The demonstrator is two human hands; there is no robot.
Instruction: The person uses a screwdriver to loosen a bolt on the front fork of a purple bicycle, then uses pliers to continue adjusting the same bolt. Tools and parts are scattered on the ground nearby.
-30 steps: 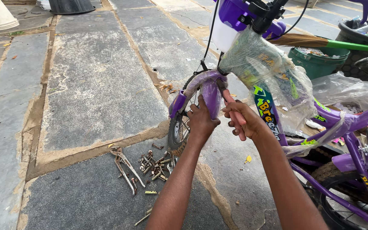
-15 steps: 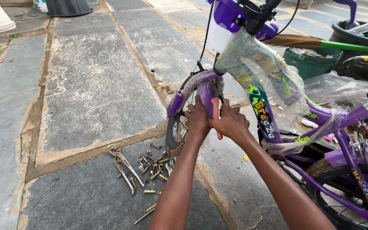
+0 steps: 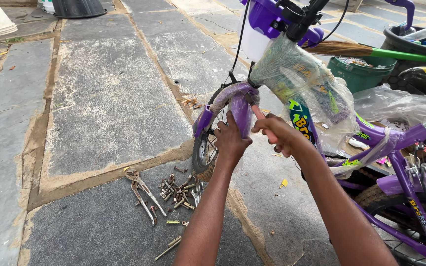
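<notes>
While a small purple bicycle [image 3: 395,148], partly wrapped in clear plastic, stands on grey paving slabs [image 3: 109,98], its front mudguard [image 3: 232,98] is pressed by the left hand [image 3: 230,143], fingers curled against it. The right hand [image 3: 277,133] is closed around a pink-handled tool [image 3: 262,120] touching the mudguard. Pliers [image 3: 144,194] and loose bolts [image 3: 178,189] lie below.

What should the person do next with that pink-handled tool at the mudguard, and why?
Probably seat the tool squarely and turn it. The right hand holds it angled up under the purple mudguard, while the left hand steadies the fork; its tip is hidden.
</notes>
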